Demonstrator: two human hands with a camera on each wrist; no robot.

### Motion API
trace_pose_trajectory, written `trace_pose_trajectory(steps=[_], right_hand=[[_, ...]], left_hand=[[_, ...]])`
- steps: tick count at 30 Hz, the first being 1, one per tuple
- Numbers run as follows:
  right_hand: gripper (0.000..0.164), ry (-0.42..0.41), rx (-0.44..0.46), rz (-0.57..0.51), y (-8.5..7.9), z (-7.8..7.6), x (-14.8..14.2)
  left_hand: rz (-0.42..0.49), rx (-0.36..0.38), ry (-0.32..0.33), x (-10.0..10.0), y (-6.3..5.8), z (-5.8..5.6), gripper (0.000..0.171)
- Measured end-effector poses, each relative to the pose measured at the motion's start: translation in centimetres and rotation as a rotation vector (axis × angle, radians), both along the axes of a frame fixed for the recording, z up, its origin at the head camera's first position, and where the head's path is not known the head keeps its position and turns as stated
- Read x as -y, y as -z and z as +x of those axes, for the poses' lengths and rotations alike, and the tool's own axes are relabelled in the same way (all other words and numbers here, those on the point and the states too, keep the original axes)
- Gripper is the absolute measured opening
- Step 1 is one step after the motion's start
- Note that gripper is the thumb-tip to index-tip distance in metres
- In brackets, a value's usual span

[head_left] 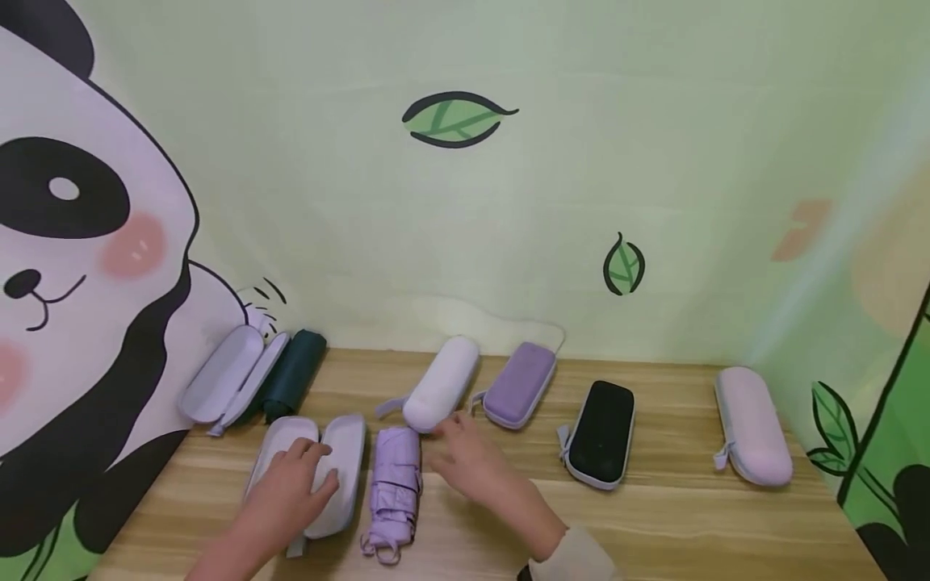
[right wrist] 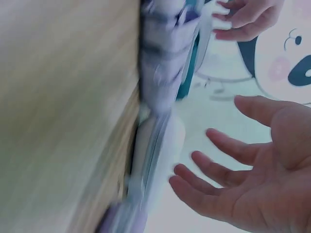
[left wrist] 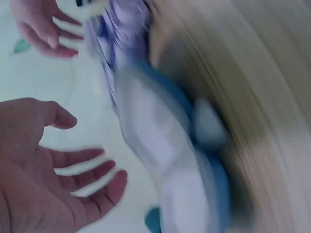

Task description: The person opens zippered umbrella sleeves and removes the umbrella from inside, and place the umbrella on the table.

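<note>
In the head view my left hand (head_left: 291,488) hovers over a hinged case (head_left: 343,484) that lies unzipped and spread flat, pale inside. The left wrist view shows this hand (left wrist: 53,174) with fingers loosely bent and holding nothing, the blurred case (left wrist: 153,116) beyond them. A folded lilac umbrella (head_left: 395,488) lies between my two hands, its strap loop toward me. Over the table by the near end of a closed white case (head_left: 445,379) is my right hand (head_left: 475,460). Its fingers (right wrist: 211,167) are spread with nothing between them in the right wrist view.
At the back left, another opened case (head_left: 225,375) leans beside a rolled dark green umbrella (head_left: 294,375). Closed zip cases in purple (head_left: 519,383), black (head_left: 601,436) and pale pink (head_left: 754,428) stretch rightward across the wooden table (head_left: 676,524). A printed cloth backdrop (head_left: 327,202) rises behind.
</note>
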State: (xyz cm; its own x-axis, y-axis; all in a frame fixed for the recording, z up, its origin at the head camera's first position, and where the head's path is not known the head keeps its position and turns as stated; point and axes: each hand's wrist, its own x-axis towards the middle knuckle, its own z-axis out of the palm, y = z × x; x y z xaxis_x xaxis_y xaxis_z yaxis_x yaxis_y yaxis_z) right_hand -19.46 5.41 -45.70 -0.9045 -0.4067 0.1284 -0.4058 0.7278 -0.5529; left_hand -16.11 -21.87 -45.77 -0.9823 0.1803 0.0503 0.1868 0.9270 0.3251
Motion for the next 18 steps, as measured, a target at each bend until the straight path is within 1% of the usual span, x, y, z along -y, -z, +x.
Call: trace_pose_trajectory(steps=[2, 4, 7, 10, 13, 16, 18], right_hand=[[0.037, 0.020, -0.056, -0.021, -0.1, -0.5, -1.6], [0.036, 0.038, -0.109, -0.033, -0.2, -0.8, -2.9], [0.035, 0.073, -0.151, -0.038, -0.4, -1.1, -4.7], [0.035, 0.107, -0.181, -0.025, -0.7, -1.1, -6.1], [0.036, 0.134, -0.196, 0.007, -0.9, -1.0, -7.0], [0.044, 0.139, -0.179, 0.057, -0.7, -1.1, -7.5], [0.052, 0.130, -0.157, 0.093, -0.5, -1.1, -7.8]], left_hand=[[0.008, 0.048, -0.054, -1.6, -0.1, -0.2, 0.054], [0.002, 0.085, -0.094, -3.1, 0.2, -0.3, 0.069], [-0.020, 0.124, -0.117, -4.9, 1.0, -0.3, 0.087], [-0.030, 0.148, -0.126, -6.5, 1.9, -0.5, 0.097], [-0.025, 0.141, -0.144, -7.6, 2.7, -0.8, 0.101], [0.005, 0.127, -0.182, -8.4, 3.6, -0.8, 0.104], [0.015, 0.134, -0.202, -8.9, 4.1, -0.7, 0.107]])
